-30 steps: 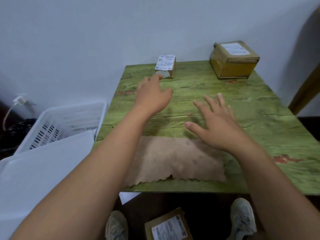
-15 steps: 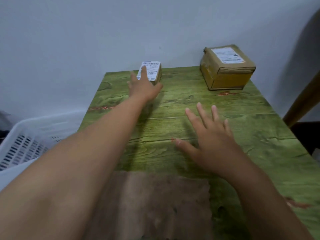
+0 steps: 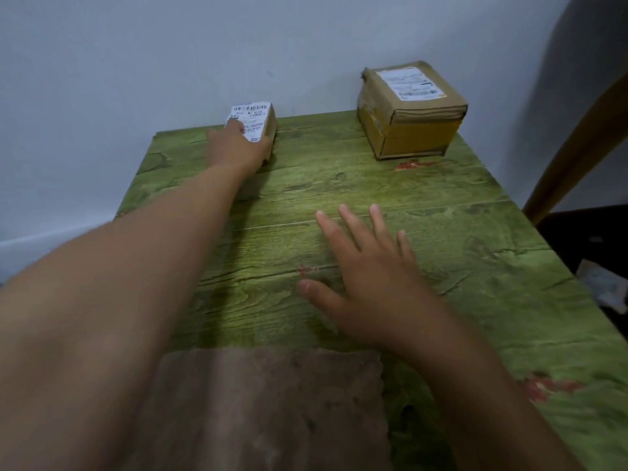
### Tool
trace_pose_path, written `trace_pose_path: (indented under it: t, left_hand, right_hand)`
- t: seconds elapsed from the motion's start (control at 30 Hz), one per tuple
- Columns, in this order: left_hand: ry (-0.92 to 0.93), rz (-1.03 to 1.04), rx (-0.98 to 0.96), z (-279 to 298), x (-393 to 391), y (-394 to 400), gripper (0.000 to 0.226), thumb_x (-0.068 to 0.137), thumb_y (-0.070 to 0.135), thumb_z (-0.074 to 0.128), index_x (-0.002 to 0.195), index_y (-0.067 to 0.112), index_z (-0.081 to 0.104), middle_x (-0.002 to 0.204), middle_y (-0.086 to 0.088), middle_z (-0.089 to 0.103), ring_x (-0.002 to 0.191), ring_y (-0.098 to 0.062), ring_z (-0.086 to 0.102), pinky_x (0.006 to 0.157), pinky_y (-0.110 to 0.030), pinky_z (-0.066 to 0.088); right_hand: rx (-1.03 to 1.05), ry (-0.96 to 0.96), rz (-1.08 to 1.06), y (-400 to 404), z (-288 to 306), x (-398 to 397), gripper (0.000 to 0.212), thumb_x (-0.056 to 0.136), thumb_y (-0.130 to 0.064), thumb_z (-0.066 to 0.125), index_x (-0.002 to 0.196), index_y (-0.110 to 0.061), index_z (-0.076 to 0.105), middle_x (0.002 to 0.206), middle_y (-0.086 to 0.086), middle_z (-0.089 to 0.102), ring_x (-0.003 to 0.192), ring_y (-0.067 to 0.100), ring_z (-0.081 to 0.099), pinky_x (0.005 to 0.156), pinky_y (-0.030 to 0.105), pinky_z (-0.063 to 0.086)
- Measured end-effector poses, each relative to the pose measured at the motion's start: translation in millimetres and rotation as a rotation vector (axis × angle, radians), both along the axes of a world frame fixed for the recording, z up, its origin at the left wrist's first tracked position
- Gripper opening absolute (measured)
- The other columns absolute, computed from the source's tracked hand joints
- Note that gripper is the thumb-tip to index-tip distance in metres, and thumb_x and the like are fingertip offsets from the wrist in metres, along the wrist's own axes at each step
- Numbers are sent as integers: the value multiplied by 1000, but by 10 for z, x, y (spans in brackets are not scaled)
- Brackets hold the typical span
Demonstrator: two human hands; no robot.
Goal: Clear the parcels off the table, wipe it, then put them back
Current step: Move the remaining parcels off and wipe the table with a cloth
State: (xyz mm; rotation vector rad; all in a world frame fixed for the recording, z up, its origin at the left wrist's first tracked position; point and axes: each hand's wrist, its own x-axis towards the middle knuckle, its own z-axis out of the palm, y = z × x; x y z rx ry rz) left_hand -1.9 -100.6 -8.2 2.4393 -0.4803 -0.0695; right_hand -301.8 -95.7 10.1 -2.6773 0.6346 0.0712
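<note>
The left hand (image 3: 239, 149) reaches to the far left corner of the green wood-grain desk (image 3: 475, 266) and lies over the small parcel (image 3: 258, 122), one finger on its white label and the thumb side against its near right face; whether the fingers actually close round it cannot be told. That small parcel stands right at the desk's back edge, close to the wall (image 3: 170, 62) and near the left edge. The large parcel (image 3: 411, 112), brown with a label on top, sits at the back right, its rear overhanging or touching the back edge, well apart from the small one. The right hand (image 3: 370, 277) hangs flat and spread over the middle of the desk, fingers straight, holding nothing. A brown cloth (image 3: 272, 402) lies at the near edge, between the two forearms. Bare desk surface stretches between the parcels and across the right half. A slanted wooden piece (image 3: 577, 141) rises beyond the right edge.
</note>
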Motion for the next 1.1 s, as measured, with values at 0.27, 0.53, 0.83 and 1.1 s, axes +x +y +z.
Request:
trace_pose_path:
  t: [0.27, 0.53, 0.83, 1.1]
  left_hand:
    - [41, -34, -178, 24, -313, 154, 63, 77, 52, 58, 134, 27, 48, 139, -6, 43, 113, -25, 53, 97, -36, 47]
    - [101, -56, -383, 154, -894, 644, 53, 67, 49, 64, 116, 28, 62, 126, -1, 57, 108, -20, 59, 93, -36, 51]
    - [166, -19, -625, 333, -1715, 1621, 9, 79, 28, 64, 72, 23, 63, 66, 11, 56, 64, -7, 50, 50, -10, 36]
    - [212, 1, -659, 438, -2251, 2397, 20, 91, 26, 55, 72, 19, 57, 65, 3, 49, 60, -9, 43, 54, -16, 37]
  right_hand:
    - [23, 23, 13, 74, -43, -13, 81, 93, -65, 37, 151, -39, -13, 161, -6, -19, 145, 24, -27, 116, 52, -11]
    - [52, -17, 36, 297, -17, -81, 80, 92, -63, 40, 154, -36, -3, 163, -5, -11, 146, 23, -23, 118, 53, -9]
    - [66, -57, 76, 625, 31, -256, 83, 93, -59, 43, 156, -25, 0, 164, -1, -7, 148, 23, -17, 120, 50, -3]
    - [30, -112, 63, 889, 42, -369, 87, 94, -61, 39, 155, -18, -6, 163, -1, -4, 147, 25, -19, 120, 50, -7]
